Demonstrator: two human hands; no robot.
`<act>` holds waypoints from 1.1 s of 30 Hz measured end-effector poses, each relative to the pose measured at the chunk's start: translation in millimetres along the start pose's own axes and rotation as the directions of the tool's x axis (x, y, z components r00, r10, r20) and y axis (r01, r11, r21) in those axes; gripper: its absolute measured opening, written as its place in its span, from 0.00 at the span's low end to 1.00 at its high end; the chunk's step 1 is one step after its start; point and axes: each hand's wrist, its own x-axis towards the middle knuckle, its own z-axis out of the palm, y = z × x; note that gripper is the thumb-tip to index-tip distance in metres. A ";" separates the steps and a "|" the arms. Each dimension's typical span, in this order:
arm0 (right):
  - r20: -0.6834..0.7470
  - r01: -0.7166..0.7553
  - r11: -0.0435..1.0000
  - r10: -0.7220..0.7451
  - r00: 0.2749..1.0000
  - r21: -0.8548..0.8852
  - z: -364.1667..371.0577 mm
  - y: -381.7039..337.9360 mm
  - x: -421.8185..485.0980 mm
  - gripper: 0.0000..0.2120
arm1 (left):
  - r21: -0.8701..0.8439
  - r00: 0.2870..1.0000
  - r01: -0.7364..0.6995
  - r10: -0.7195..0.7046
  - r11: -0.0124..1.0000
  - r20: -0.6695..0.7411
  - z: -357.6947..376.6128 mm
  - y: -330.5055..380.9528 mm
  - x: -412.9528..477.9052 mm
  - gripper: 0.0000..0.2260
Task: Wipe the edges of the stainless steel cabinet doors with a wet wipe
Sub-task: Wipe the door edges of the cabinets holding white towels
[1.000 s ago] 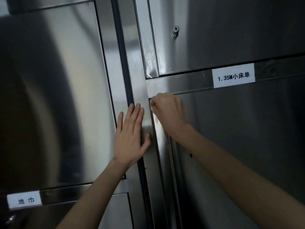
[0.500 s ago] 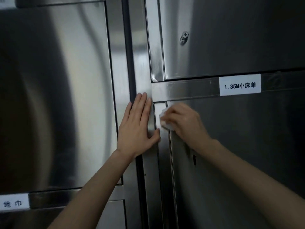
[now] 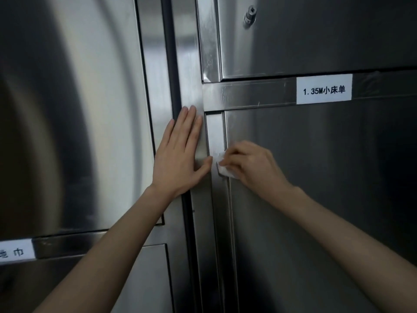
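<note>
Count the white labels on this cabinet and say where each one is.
2. The upper-right label sits on the horizontal strip at the right; the lower-left label, cut by the frame edge, sits on the lower strip at bottom left. More may lie out of view.

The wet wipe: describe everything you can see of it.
The wet wipe is a small white wad, crumpled, looking like soft tissue. Most of it is hidden under the right hand, whose curled fingers pinch it and press it against the left edge of the lower right cabinet door, below the labelled crossbar. Whether it is damp cannot be seen.
</note>
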 end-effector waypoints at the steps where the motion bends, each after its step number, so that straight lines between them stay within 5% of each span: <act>1: 0.008 0.000 1.000 0.000 1.000 -0.002 -0.2 0.7 -0.5 0.08 | -0.017 1.000 -0.019 0.019 1.000 0.020 -0.6 0.4 -9.9 0.34; 6: -0.076 -0.020 0.972 0.003 0.997 -0.232 6.7 -6.7 16.5 0.05 | -0.056 0.997 -0.032 0.035 0.998 0.061 7.2 11.9 -69.6 0.32; 10: 0.008 0.133 0.890 -0.143 0.990 -0.437 27.2 -25.3 -32.1 0.03 | -0.091 0.998 0.041 -0.037 0.995 0.043 19.0 30.2 -95.1 0.34; 15: 0.147 0.301 0.882 -0.264 0.953 -0.364 50.9 -39.4 -93.5 0.05 | -0.096 0.995 0.091 -0.088 0.991 0.039 27.2 44.6 -112.3 0.36; 22: -0.182 0.117 0.928 -0.191 0.965 -0.352 55.7 -28.9 -63.4 0.03 | -0.099 0.999 -0.003 0.007 0.995 0.037 25.5 35.3 -119.2 0.35; 29: -0.143 0.177 0.949 -0.219 0.965 -0.260 79.7 -41.6 -141.1 0.08 | -0.011 0.996 -0.082 0.082 0.997 0.026 27.4 30.2 -122.2 0.35; 33: -0.227 0.079 0.949 -0.153 0.962 -0.307 84.6 -39.8 -122.9 0.04 | 0.016 0.995 -0.099 0.099 0.995 0.000 30.3 28.4 -122.8 0.34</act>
